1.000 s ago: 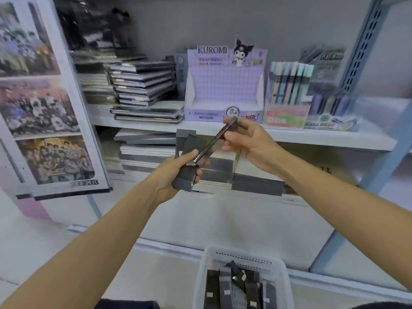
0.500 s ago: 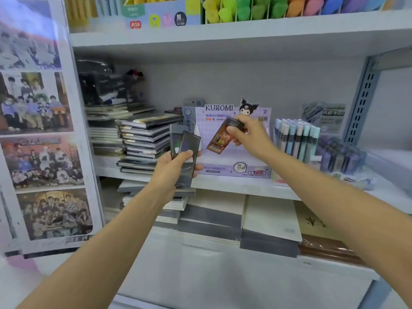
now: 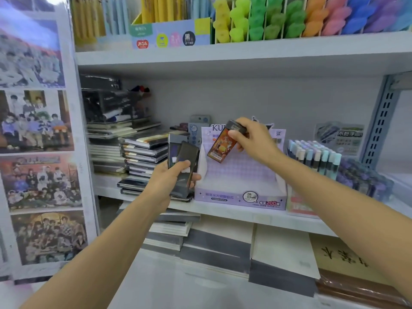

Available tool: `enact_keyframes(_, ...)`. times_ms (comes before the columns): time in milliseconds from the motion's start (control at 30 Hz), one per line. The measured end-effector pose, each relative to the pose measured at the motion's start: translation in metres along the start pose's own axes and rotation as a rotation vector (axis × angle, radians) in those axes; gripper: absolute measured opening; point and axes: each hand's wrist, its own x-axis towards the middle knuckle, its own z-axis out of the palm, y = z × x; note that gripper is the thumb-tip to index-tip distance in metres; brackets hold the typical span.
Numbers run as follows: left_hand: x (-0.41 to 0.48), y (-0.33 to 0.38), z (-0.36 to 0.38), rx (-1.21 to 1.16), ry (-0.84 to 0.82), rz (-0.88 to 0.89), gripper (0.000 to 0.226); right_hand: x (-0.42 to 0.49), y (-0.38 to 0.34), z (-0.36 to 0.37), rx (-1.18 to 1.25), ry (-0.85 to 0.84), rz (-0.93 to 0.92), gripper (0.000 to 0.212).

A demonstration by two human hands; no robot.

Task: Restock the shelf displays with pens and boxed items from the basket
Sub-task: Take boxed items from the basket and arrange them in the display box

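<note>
My right hand (image 3: 252, 139) pinches a small flat box with an orange picture (image 3: 221, 144) by its dark top end. It hangs tilted above the open purple Kuromi display box (image 3: 239, 195) on the middle shelf. My left hand (image 3: 166, 182) grips two or three dark flat boxes (image 3: 184, 160), upright, just left of the display box. The display box looks hollow inside; its floor is hidden by the front wall. The basket is out of view.
Stacked notebooks (image 3: 142, 152) fill the shelf left of the display box. Pastel pens (image 3: 314, 156) and purple pens (image 3: 363, 177) stand to its right. A photo poster panel (image 3: 38, 152) closes the left side. Colourful items line the top shelf (image 3: 245, 54); flat pads lie below.
The view tipped up from the basket to the shelves. My right hand lifted one box off the stack in my left hand and carried it over the purple display box.
</note>
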Motion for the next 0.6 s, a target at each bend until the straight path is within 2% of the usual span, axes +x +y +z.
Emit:
enact_keyframes(167, 0.001, -0.002, -0.001, 0.002, -0.056, -0.05, 0.01, -0.005, 0.006, 0.019, -0.105, -0.109, -0.023, 0.015)
enact_keyframes(367, 0.001, -0.001, 0.0, 0.038, -0.034, -0.055, 0.016, 0.0, 0.006, 0.019, -0.086, -0.243, -0.005, 0.013)
enact_keyframes(600, -0.001, 0.0, -0.001, 0.015, -0.039, -0.073, 0.014, -0.001, 0.008, 0.027, -0.104, -0.199, -0.035, 0.012)
